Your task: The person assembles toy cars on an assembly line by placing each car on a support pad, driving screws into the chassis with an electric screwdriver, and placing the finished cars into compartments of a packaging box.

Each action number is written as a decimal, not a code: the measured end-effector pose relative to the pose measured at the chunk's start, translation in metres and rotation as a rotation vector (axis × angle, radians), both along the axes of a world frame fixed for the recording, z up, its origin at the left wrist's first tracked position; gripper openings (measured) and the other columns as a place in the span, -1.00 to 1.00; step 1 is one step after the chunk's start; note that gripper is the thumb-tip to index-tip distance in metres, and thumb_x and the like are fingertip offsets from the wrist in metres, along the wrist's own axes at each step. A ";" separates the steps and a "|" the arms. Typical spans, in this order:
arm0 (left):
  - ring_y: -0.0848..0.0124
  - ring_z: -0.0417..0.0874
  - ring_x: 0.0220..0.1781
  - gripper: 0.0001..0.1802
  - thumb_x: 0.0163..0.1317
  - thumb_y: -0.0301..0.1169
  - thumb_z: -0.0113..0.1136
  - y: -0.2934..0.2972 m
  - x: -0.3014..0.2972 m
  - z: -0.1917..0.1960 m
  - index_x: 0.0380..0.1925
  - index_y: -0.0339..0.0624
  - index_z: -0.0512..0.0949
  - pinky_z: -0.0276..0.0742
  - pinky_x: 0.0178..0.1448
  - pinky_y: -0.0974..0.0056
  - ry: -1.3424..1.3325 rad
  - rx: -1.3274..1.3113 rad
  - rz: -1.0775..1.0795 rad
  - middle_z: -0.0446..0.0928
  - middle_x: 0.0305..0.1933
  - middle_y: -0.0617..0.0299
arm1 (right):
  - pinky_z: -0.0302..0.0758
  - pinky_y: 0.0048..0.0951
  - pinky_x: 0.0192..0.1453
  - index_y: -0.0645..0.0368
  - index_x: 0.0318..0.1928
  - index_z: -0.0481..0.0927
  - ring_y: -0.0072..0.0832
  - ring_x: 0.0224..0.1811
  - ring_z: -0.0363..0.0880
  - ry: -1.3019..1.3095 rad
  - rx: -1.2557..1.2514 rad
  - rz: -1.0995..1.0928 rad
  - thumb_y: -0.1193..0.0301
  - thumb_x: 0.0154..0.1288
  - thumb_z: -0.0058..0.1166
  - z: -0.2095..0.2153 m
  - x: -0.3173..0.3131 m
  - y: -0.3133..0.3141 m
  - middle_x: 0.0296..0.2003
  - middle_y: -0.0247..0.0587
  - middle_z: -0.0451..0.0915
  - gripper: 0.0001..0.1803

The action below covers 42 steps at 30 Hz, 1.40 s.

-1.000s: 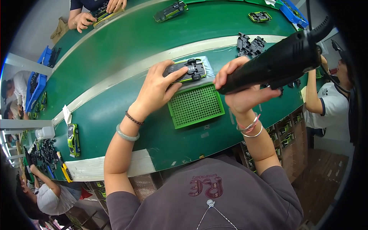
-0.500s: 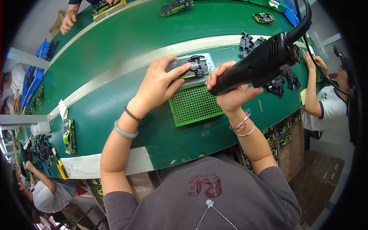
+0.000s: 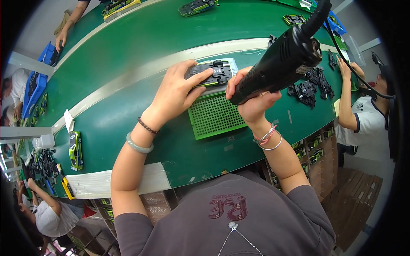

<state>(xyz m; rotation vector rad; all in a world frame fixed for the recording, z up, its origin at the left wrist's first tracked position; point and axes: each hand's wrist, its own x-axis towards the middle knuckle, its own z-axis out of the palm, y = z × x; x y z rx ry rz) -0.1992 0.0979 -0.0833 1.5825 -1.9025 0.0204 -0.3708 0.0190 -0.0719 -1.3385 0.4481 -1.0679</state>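
A toy car [image 3: 221,72] lies wheels up, its black underside showing and a green edge along its side. It rests on a pale blue pad at the far side of a green perforated basket [image 3: 218,118]. My left hand [image 3: 176,87] is closed over the car's left end, index finger stretched along the underside, thumb at the near side. Wrapped round a thick black corded power screwdriver [image 3: 279,62] is my right hand [image 3: 253,104], just right of the car. The tool's tip is hidden behind that hand.
Black chassis parts [image 3: 305,91] lie to the right, near a co-worker's raised hands [image 3: 345,68]. An upright green toy car [image 3: 76,150] and a yellow cutter [image 3: 66,185] are at the left. Beyond the cream rail [image 3: 128,82], another toy car [image 3: 198,7] sits on the green surface.
My right hand has shifted slightly left, and the screwdriver has swung left at its cord end. The left hand and the car stay put. A co-worker's hand at the far left moved down toward a blue bin.
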 end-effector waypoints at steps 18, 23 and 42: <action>0.02 0.34 0.12 -0.51 0.06 -0.42 0.19 0.002 0.001 0.004 0.07 0.06 0.45 0.30 0.18 0.07 -0.028 0.049 -0.017 0.33 0.09 -0.03 | 0.37 -0.43 -0.56 0.22 -0.38 0.35 -0.39 -0.65 0.40 -0.217 -0.089 -0.026 -0.66 -0.32 -0.64 0.052 0.016 -0.046 -0.67 -0.14 0.40 0.11; 0.02 0.35 0.12 -0.51 0.06 -0.42 0.20 0.002 -0.001 0.005 0.06 0.06 0.45 0.31 0.18 0.08 -0.035 0.040 -0.017 0.33 0.09 -0.03 | 0.39 -0.45 -0.56 0.22 -0.39 0.35 -0.39 -0.66 0.40 -0.179 -0.094 -0.027 -0.64 -0.27 -0.61 0.041 0.024 -0.052 -0.69 -0.16 0.40 0.07; 0.03 0.34 0.11 -0.52 0.06 -0.44 0.19 0.002 0.000 0.006 0.06 0.02 0.45 0.30 0.17 0.07 -0.032 0.068 -0.023 0.33 0.08 -0.02 | 0.30 -0.59 -0.66 0.30 -0.55 0.39 -0.55 -0.75 0.37 -0.117 -0.082 0.010 -0.43 0.11 -0.48 0.019 0.046 -0.059 -0.76 -0.25 0.37 -0.09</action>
